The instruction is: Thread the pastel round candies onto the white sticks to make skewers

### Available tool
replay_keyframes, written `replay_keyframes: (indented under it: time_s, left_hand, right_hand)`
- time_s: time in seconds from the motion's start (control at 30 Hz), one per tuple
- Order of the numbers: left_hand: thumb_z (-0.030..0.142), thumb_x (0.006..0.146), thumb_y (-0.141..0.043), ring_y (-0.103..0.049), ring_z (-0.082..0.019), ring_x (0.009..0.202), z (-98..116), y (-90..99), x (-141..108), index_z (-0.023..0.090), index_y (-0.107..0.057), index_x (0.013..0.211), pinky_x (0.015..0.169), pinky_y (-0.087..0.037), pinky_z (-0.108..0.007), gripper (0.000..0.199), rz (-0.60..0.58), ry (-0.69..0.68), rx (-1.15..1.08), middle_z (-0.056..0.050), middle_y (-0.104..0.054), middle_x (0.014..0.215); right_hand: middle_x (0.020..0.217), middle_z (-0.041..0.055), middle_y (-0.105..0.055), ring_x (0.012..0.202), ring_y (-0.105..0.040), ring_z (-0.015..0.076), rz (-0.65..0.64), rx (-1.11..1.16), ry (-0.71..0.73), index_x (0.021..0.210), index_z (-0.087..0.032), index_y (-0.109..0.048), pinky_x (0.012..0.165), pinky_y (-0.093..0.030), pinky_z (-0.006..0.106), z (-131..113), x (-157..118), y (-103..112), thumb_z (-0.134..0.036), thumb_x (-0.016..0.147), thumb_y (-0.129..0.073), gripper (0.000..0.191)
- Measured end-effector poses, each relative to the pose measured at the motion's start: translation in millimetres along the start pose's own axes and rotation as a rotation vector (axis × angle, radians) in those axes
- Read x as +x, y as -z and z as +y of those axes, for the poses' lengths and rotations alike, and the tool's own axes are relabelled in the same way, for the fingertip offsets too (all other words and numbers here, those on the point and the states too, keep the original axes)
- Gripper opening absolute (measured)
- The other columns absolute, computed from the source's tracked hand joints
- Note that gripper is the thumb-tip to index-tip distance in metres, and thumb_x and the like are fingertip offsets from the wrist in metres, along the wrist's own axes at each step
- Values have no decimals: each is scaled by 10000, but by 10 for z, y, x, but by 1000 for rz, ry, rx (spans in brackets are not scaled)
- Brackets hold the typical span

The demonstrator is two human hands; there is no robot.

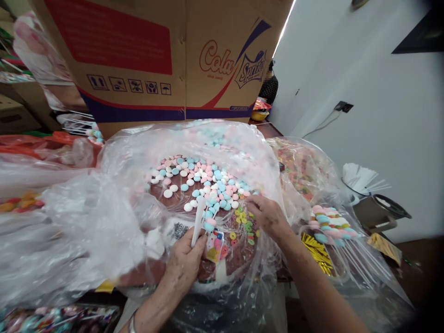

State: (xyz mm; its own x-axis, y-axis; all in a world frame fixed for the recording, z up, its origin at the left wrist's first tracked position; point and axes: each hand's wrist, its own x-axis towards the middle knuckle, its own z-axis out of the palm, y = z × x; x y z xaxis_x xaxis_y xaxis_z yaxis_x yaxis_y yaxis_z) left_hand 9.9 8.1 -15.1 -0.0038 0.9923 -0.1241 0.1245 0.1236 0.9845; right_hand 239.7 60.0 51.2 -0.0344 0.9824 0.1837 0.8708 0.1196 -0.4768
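Note:
My left hand (185, 256) is closed around a white stick (198, 222) that points up over the pile. Blue and pink candies (210, 222) sit just right of the stick; whether they are threaded on something is unclear. My right hand (267, 213) is at the right edge of the candy pile, fingers bent together, and what they hold, if anything, is too small to name. Pink, blue and white round candies (218, 185) lie in an opened clear plastic bag (138, 138). Small yellow and green ring candies (248, 224) lie below my right fingertips.
A large cardboard box (138, 55) stands behind the bag. To the right are finished candy sticks (335, 224), gold twist ties (316, 254) and a grey jug (376, 210) beside white sticks (360, 178). A person (269, 88) is partly visible behind the box.

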Motion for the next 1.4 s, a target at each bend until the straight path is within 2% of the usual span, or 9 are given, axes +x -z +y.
replay_keyframes:
  time_s: [0.23,0.4,0.57,0.73,0.93,1.03,1.2,1.27,1.4]
  left_hand:
    - [380,833,-582,-630,-202,742,-108,1,26,180,-726,1007,682,-470,-259,301,-31,-15,-16,-3,-730,790]
    - [370,822,-583,-635,-199,746,-42,2,16,190,-729,992,684,-471,-255,287,-27,-27,-10,5,-731,795]
    - [367,802,-581,-536,-164,555,19,-5,-1,180,-718,832,546,-408,-237,233,8,-26,46,46,-590,546]
    - [372,787,-591,-571,-174,588,30,-5,-19,187,-721,857,552,-424,-235,237,6,-13,8,32,-635,603]
    - [383,755,-610,-583,-176,598,79,-29,-27,154,-729,875,550,-451,-237,284,52,-26,-48,9,-655,616]
    - [370,765,-601,-571,-171,593,75,-22,-21,154,-728,866,547,-441,-237,270,21,-42,-27,16,-643,605]
    - [379,791,-565,-522,-158,550,25,-14,-18,171,-714,864,538,-401,-238,266,-8,-23,7,45,-571,557]
    - [376,811,-542,-533,-168,580,36,-9,-25,180,-706,895,557,-400,-246,269,-45,-29,27,39,-575,578]
    - [342,845,-500,-524,-170,606,155,22,-60,193,-662,812,598,-388,-256,222,-160,-48,143,36,-557,589]
  right_hand:
    - [822,58,-639,815,-558,190,-225,-329,68,771,-178,-617,712,-370,263,78,165,-246,-196,828,-518,115]
    - [755,21,-610,687,-522,152,-187,-136,-17,783,-175,-596,623,-341,236,124,192,-231,-110,724,-488,140]
    - [644,-27,-554,596,-457,122,-172,73,-4,730,-178,-598,599,-320,228,149,179,-136,-137,715,-474,131]
    - [630,-22,-536,601,-455,115,-293,37,58,624,-165,-578,596,-296,232,70,187,-148,-124,717,-497,131]
    - [643,-14,-544,623,-473,132,-303,-64,-36,692,-176,-608,587,-289,235,59,194,-240,-145,725,-564,63]
    - [696,0,-555,669,-486,141,-280,-33,47,721,-179,-611,618,-319,239,82,161,-298,-109,709,-544,98]
    - [664,-14,-518,644,-466,135,-95,161,35,658,-186,-546,621,-340,256,89,63,-370,-101,661,-543,85]
    - [619,-38,-508,578,-456,121,-50,398,-81,733,-192,-579,577,-346,251,55,30,-377,-175,687,-583,48]
    - [655,-31,-601,541,-516,111,-27,970,-222,922,-181,-653,532,-398,244,-79,-17,-384,-323,643,-735,324]
